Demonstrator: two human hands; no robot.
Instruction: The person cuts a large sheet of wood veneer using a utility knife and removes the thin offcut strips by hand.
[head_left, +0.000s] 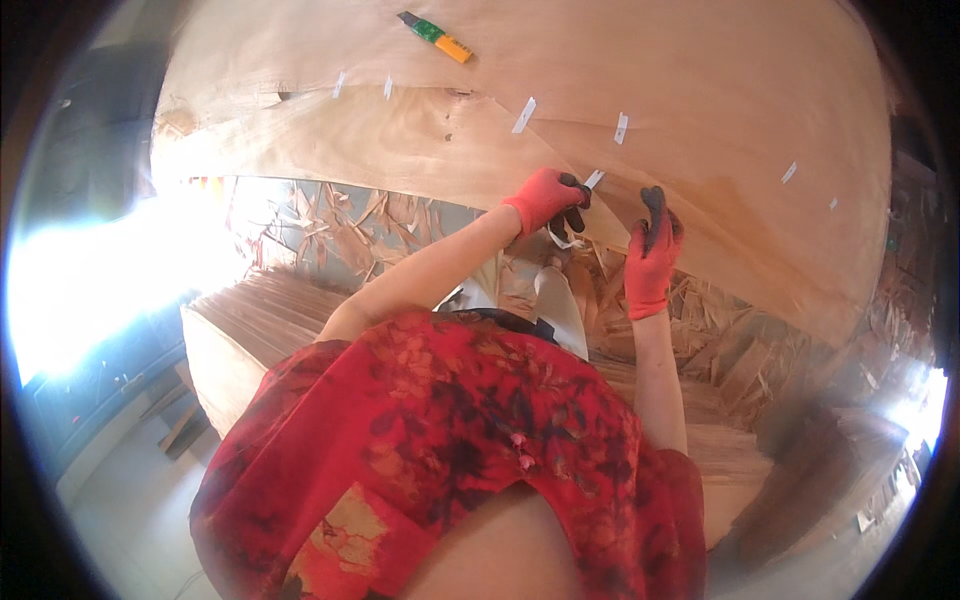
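Both my hands wear red gloves with black fingertips. My left hand point(548, 200) is closed at the near edge of a large thin wood veneer sheet point(720, 90). Its fingers pinch white tape, and a loose white tape end point(566, 242) curls below them. Right beside those fingertips a short white tape strip point(594, 180) lies on the veneer. My right hand point(655, 260) is held to the right at the sheet's edge, fingers stretched upward and nothing visible in them. Other tape strips, such as one tape piece point(524, 115), cross the seams between veneer pieces.
A green and yellow utility knife point(436, 37) lies on the far part of the veneer. Torn veneer scraps point(365, 230) cover the floor under the near edge. Behind me is a stack of veneer sheets point(265, 318). Bright light glares at the left.
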